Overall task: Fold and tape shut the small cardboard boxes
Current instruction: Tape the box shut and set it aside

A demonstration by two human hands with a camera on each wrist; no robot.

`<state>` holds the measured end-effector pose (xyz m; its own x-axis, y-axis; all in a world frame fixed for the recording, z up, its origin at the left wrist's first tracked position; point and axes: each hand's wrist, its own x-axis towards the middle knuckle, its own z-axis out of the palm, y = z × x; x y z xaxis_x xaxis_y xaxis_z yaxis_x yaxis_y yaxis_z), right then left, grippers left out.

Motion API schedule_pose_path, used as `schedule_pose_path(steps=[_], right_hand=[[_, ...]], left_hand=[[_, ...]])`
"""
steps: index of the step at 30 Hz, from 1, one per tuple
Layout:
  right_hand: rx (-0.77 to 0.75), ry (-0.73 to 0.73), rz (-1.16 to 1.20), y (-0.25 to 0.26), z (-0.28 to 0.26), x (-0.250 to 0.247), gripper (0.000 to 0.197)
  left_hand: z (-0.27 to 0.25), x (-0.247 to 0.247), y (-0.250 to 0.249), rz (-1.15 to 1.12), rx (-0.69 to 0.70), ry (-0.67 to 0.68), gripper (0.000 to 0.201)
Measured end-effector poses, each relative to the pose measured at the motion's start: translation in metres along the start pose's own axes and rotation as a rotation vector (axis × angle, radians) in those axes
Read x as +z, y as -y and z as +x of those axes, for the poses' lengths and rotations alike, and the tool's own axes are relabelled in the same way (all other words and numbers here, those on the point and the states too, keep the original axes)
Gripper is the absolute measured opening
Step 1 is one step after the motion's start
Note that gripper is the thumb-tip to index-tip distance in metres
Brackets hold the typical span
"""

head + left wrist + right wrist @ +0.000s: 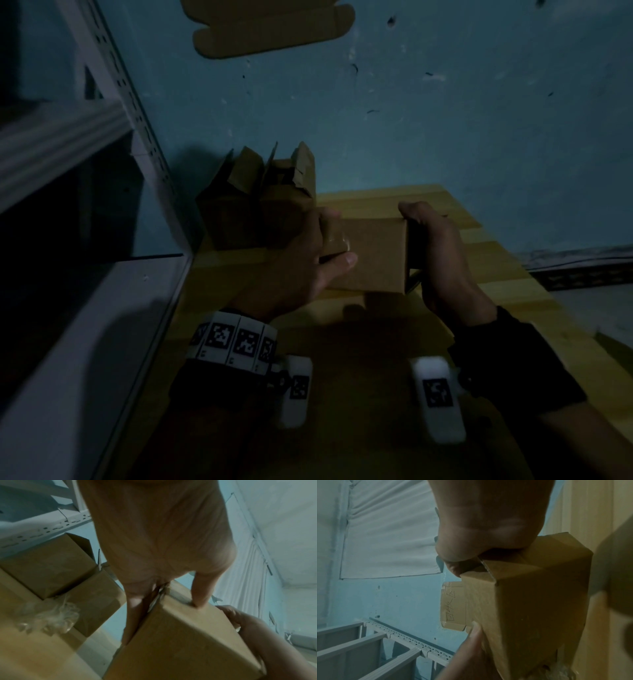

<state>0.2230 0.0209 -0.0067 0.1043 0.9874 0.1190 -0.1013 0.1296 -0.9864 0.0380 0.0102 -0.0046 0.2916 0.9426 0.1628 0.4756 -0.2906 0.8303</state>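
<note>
A small brown cardboard box (370, 260) is held above the wooden table (496, 274) between both hands. My left hand (308, 260) grips its left end, thumb on the near face and fingers over the taped end (159, 597). My right hand (435, 246) holds the right end, fingers wrapped over the folded flaps (488, 566). In the left wrist view the box (185, 642) fills the lower middle. The right wrist view shows the box (530, 608) from its flap end.
Two cardboard boxes (257, 202) with raised flaps stand at the table's back left by a white metal shelf rack (102, 137). A crumpled clear tape wad (49, 618) lies on the table. A flat cardboard piece (270, 27) is stuck on the blue wall.
</note>
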Motion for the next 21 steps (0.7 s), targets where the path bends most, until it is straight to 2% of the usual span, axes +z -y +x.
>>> schedule_pose_path(steps=[2,5,6,9,10,11,13,17,21], right_hand=[[0.002,0.002,0.024,0.001,0.0,0.0,0.04],[0.008,0.019,0.032,0.003,-0.001,0.001,0.047],[0.0,0.023,0.028,0.003,-0.002,0.002,0.045],[-0.013,0.04,0.008,0.002,-0.003,0.007,0.04],[-0.012,0.038,0.0,0.001,-0.003,0.008,0.043],[-0.008,0.033,-0.003,0.0,-0.002,0.008,0.045],[-0.003,0.025,-0.001,0.0,0.0,0.007,0.046],[-0.018,0.012,0.012,-0.001,0.002,0.003,0.037],[-0.021,0.005,0.014,-0.001,0.002,0.002,0.03]], left_hand=[[0.0,-0.001,-0.003,-0.116,-0.015,0.019,0.044],[0.002,0.0,0.0,-0.268,-0.057,-0.08,0.022],[0.003,0.002,0.0,-0.258,-0.051,-0.114,0.027],[0.005,0.006,0.005,-0.082,-0.092,-0.156,0.089],[0.006,0.007,0.007,-0.017,-0.099,-0.177,0.104],[0.006,0.008,0.007,0.01,-0.084,-0.183,0.107],[0.003,0.009,0.003,-0.01,-0.047,-0.167,0.092],[0.001,0.01,0.0,-0.021,-0.022,-0.114,0.084],[0.002,0.008,0.006,0.042,0.024,-0.098,0.061]])
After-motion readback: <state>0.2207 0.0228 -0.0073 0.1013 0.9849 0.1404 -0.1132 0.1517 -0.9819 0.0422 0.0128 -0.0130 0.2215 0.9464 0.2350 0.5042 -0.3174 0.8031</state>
